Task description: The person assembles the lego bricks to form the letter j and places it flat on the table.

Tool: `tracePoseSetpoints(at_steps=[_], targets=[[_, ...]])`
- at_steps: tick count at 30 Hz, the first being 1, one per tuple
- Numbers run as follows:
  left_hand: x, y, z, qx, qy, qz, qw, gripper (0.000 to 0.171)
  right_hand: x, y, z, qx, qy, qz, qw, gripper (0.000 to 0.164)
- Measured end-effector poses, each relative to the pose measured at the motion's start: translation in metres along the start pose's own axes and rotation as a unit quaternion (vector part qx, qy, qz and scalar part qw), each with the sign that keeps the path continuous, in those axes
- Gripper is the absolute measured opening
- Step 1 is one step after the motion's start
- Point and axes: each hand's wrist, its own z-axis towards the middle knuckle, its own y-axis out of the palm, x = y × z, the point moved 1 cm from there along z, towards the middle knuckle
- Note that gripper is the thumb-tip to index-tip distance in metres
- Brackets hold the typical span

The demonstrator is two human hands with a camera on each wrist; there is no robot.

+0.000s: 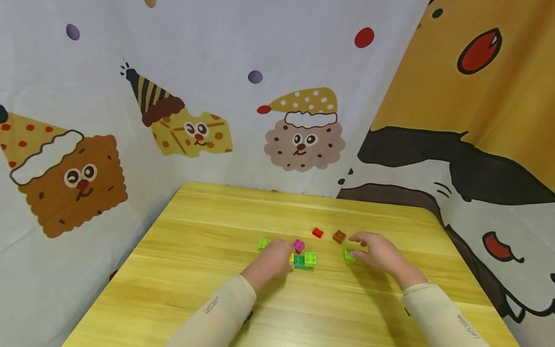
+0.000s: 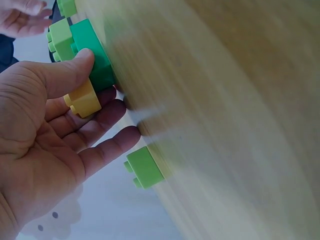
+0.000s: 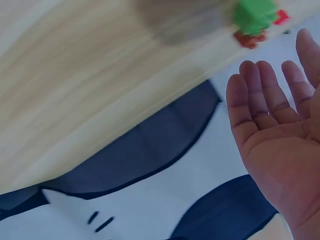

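Note:
My left hand (image 1: 272,259) holds a small built-up piece, thumb on one side and fingers behind it in the left wrist view. The piece is a dark green toy brick (image 2: 98,60) with a yellow brick (image 2: 86,100) and a light green brick (image 2: 61,39) attached at its studs. On the right, my right hand (image 1: 381,253) is beside a loose bright green brick (image 1: 348,255), thumb overlapping its edge in the head view. The right wrist view shows this hand (image 3: 280,130) with fingers spread loosely and its palm bare.
A magenta brick (image 1: 298,246) lies just beyond the built-up piece. Farther back are a red brick (image 1: 318,233) and a brown brick (image 1: 339,236). Another light green brick (image 1: 264,244) lies left of the left hand. A cartoon-printed cloth (image 1: 217,43) hangs behind the wooden table (image 1: 182,241).

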Motion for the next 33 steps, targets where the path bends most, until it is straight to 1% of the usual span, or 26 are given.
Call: tracePoseSetpoints(at_steps=[3, 8, 10, 14, 17, 20, 24, 26, 29, 33], targets=[[-0.001, 0.002, 0.000, 0.002, 0.004, 0.003, 1.0000, 0.042, 0.010, 0.001, -0.004, -0.006, 0.019, 0.005, 1.000, 0.054], [-0.002, 0.002, 0.001, 0.004, 0.007, 0.010, 0.9999, 0.043, 0.014, 0.013, -0.004, -0.017, 0.025, 0.020, 0.999, 0.063], [-0.002, 0.002, 0.001, 0.005, 0.007, 0.007, 0.9999, 0.041, 0.014, 0.021, -0.004, -0.017, 0.016, 0.015, 1.000, 0.062], [-0.002, 0.002, 0.001, 0.005, 0.006, 0.008, 0.9999, 0.038, 0.009, 0.035, -0.001, -0.003, -0.011, -0.010, 1.000, 0.050], [-0.003, 0.003, 0.001, 0.010, 0.006, 0.012, 0.9999, 0.037, -0.004, 0.039, 0.003, 0.009, -0.024, -0.014, 1.000, 0.045], [-0.003, 0.002, 0.001, 0.011, 0.005, 0.009, 0.9999, 0.038, -0.026, 0.035, 0.008, 0.013, -0.037, 0.007, 0.999, 0.045], [-0.003, 0.001, 0.001, 0.007, -0.002, -0.004, 1.0000, 0.039, -0.058, 0.030, 0.015, 0.006, -0.062, 0.040, 0.997, 0.045], [-0.003, 0.002, 0.001, 0.007, -0.005, -0.008, 0.9999, 0.038, -0.072, 0.030, 0.017, -0.002, -0.079, 0.041, 0.996, 0.045], [-0.003, 0.003, 0.002, 0.010, -0.002, -0.010, 0.9999, 0.036, -0.083, 0.035, 0.020, -0.010, -0.096, 0.027, 0.995, 0.043], [-0.003, 0.004, 0.002, 0.015, 0.005, -0.007, 0.9999, 0.035, -0.088, 0.042, 0.023, -0.010, -0.112, 0.010, 0.994, 0.040]])
